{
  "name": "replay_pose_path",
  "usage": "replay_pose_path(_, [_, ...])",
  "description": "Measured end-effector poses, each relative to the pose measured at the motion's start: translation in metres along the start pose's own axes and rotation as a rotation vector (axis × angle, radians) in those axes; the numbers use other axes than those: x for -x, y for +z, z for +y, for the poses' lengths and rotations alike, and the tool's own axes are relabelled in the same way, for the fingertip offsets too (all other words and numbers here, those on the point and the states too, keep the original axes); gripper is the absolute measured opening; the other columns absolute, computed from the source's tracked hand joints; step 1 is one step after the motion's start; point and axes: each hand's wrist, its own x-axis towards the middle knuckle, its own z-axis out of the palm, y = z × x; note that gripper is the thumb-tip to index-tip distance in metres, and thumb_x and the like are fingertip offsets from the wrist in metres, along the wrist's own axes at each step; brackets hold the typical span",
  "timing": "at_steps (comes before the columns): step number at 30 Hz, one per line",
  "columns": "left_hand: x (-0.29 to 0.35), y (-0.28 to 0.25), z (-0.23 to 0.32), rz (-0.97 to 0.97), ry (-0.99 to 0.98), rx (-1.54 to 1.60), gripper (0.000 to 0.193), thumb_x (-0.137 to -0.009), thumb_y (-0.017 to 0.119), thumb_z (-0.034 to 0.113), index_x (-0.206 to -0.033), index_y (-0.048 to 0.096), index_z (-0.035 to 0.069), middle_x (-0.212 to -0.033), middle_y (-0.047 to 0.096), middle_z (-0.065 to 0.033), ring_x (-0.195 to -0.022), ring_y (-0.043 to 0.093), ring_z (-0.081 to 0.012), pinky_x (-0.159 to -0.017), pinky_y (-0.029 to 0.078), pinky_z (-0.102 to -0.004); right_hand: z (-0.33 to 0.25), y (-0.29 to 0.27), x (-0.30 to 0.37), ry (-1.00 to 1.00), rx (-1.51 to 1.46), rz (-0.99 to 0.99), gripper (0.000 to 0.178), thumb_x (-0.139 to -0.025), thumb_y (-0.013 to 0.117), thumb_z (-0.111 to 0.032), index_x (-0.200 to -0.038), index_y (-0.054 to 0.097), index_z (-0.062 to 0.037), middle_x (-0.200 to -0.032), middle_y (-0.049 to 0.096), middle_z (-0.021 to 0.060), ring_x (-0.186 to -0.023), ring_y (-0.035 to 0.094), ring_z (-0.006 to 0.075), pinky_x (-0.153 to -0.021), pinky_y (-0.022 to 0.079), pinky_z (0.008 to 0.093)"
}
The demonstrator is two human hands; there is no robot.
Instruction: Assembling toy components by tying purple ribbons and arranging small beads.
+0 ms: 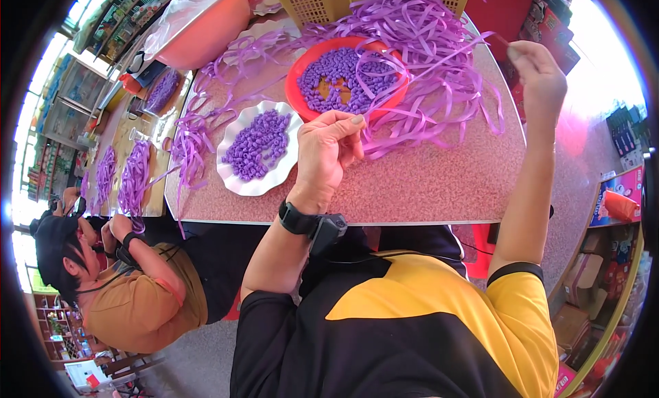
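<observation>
Scalloped plate left of round bowl; ribbon pile right, behind.

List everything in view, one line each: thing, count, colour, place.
ribbon strips: many, purple, heaped across the table's far side
red plate: one, holds small purple pieces, table centre
white plate: one, scalloped, holds purple pieces, near left edge
table: one, speckled pink
basket: one, yellow, far edge
basin: one, pink, far left
co-worker: one, orange shirt, seated left
left hand: pinching ribbon, black wristband
right hand: raised, pulling ribbon taut
</observation>
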Motion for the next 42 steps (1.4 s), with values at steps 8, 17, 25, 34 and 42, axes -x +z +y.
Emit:
replay_pose_path(8, [0.014, 0.013, 0.015, -0.094, -0.003, -0.162, 0.020, -0.094, 0.063, 0.016, -0.096, 0.065, -0.003, -0.072, 0.064, -0.0073, -0.058, 0.064, -0.0151, -0.045, 0.042, -0.0231, -0.008, 0.000, 0.003, 0.272, -0.883, -0.423, 0.017, -0.089, 0.062, -0.011, -0.095, 0.065, 0.0041, -0.075, 0.060, 0.0032, -0.054, 0.049, 0.0088, -0.047, 0.033, 0.0243])
replay_pose_path(17, [-0.001, 0.040, 0.099, -0.314, 0.146, -0.196, 0.021, -0.096, 0.060, 0.015, -0.101, 0.062, -0.005, -0.076, 0.063, -0.0093, -0.067, 0.065, -0.0193, -0.058, 0.051, -0.0292, -0.031, 0.040, 0.041, 0.313, -0.815, -1.296, 0.007, -0.086, 0.065, -0.010, -0.087, 0.066, -0.0031, -0.087, 0.069, 0.0086, -0.060, 0.062, 0.0108, -0.050, 0.042, 0.0199])
replay_pose_path(25, [-0.161, -0.108, 0.259, 0.173, 0.622, -0.523, 0.024, -0.091, 0.066, 0.018, -0.105, 0.068, -0.002, -0.088, 0.068, -0.0064, -0.079, 0.065, -0.0143, -0.069, 0.057, -0.0293, 0.002, 0.047, 0.017, 0.285, -0.486, -0.737, 0.005, -0.086, 0.065, -0.009, -0.089, 0.068, -0.0058, -0.073, 0.061, -0.0024, -0.062, 0.056, 0.0042, -0.054, 0.036, 0.0182])
replay_pose_path(34, [-0.141, -0.065, 0.121, 0.011, 0.524, -1.536, 0.017, -0.069, 0.073, 0.019, -0.081, 0.078, 0.008, -0.084, 0.073, -0.0135, -0.078, 0.070, -0.0235, -0.073, 0.054, -0.0341, -0.003, 0.049, 0.032, 0.191, -0.534, -0.673, 0.006, -0.089, 0.062, -0.003, -0.090, 0.068, -0.0023, -0.079, 0.063, -0.0012, -0.068, 0.056, 0.0057, -0.060, 0.043, 0.0205])
replay_pose_path(42, [-0.134, -0.032, 0.050, -0.266, 0.329, -1.532, 0.022, -0.057, 0.080, 0.016, -0.075, 0.076, 0.006, -0.075, 0.071, -0.0150, -0.072, 0.069, -0.0276, -0.069, 0.053, -0.0388, -0.008, 0.048, 0.033, 0.170, -0.532, -0.693, 0.008, -0.087, 0.060, 0.001, -0.090, 0.067, -0.0006, -0.079, 0.063, -0.0017, -0.069, 0.055, 0.0056, -0.063, 0.046, 0.0217])
